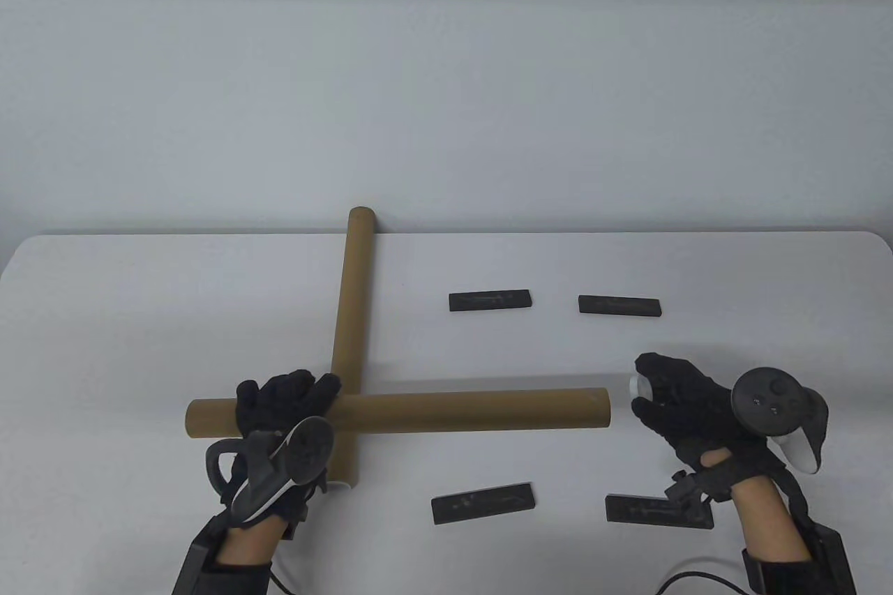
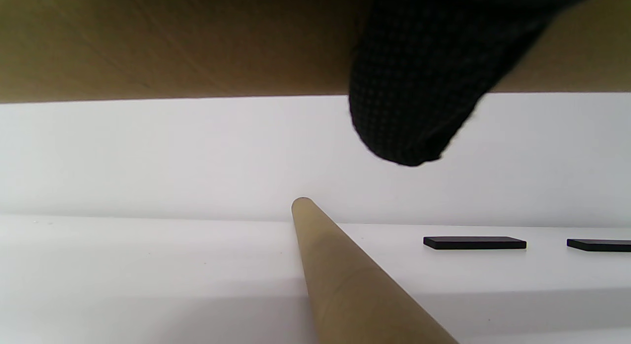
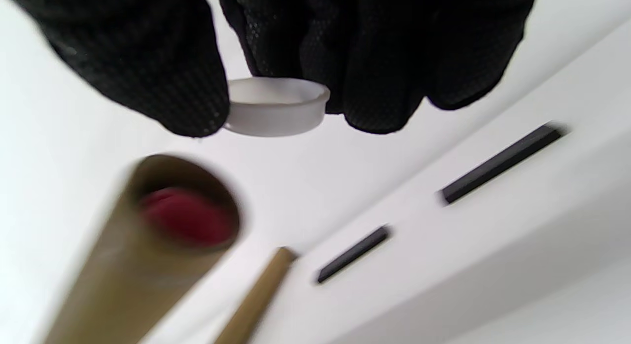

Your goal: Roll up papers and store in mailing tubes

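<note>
My left hand [image 1: 286,407] grips a brown mailing tube [image 1: 460,411] that is held level, crossing over a second brown tube [image 1: 352,316] lying on the table. The held tube's right end is open; in the right wrist view its mouth [image 3: 185,206] shows something red inside. My right hand [image 1: 670,400] pinches a white plastic end cap [image 1: 637,387], [image 3: 273,106] just to the right of that open end, a small gap apart. In the left wrist view the held tube [image 2: 172,38] fills the top, a gloved finger [image 2: 419,87] wraps it, and the lying tube [image 2: 345,275] runs away below.
Several flat black bars lie on the white table [image 1: 139,316]: two at the back [image 1: 490,300], [image 1: 619,305] and two near the front [image 1: 483,502], [image 1: 656,510]. A white cap shows at the near end of the lying tube [image 1: 338,485].
</note>
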### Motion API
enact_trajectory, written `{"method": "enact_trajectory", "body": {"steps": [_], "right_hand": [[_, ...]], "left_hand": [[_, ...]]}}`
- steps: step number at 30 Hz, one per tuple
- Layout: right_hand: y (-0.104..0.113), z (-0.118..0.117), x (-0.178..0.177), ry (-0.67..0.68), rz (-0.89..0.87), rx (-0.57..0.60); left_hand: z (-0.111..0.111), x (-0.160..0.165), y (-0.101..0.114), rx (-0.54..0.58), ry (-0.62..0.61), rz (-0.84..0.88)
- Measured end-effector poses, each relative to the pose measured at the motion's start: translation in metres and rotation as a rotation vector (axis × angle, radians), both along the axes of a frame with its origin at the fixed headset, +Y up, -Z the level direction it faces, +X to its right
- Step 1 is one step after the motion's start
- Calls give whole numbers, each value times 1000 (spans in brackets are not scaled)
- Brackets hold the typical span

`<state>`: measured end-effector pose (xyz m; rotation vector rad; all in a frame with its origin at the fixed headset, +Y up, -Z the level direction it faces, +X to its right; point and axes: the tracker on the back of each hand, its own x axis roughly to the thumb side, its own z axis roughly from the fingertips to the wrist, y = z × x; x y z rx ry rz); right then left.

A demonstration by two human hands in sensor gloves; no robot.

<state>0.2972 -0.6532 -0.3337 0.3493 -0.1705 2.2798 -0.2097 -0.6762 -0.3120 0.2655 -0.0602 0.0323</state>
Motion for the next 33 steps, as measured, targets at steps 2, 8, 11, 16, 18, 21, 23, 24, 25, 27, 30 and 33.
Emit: {"method": "enact_trajectory", "body": {"steps": [2, 8, 11, 16, 18, 21, 23, 24, 25, 27, 30, 33], "right_hand": [[-8, 6, -4, 48, -74, 18], [-27, 14, -7, 173, -295, -29], [-30, 16, -7, 154, -352, -20], [-29, 23, -13, 59, -406, 77], [-25, 27, -20, 88, -345, 150], [-19, 38, -41, 120, -129, 250], [-20, 40, -49, 138, -89, 250], [-22, 40, -52, 145, -76, 240], [-25, 39, -55, 163, -59, 218], [-31, 35, -58, 182, -30, 172], [-29, 32, -51, 154, 64, 89], [-18, 36, -39, 50, 132, 204]], "left_hand": [[0, 0, -1, -1, -7, 10], [0, -2, -1, -13, -47, 27], [1, -1, -1, -9, -41, 20], [-1, 0, -5, -61, -30, 52], [-3, 1, -6, -77, -36, 59], [-3, 2, -7, -87, -28, 83], [-3, 2, -8, -89, -27, 87], [-2, 2, -8, -91, -26, 86], [-2, 2, -8, -97, -22, 79], [-2, 1, -8, -115, -17, 56], [-4, 1, -6, -246, -17, 26], [-5, 2, -2, -291, 33, 14]]}}
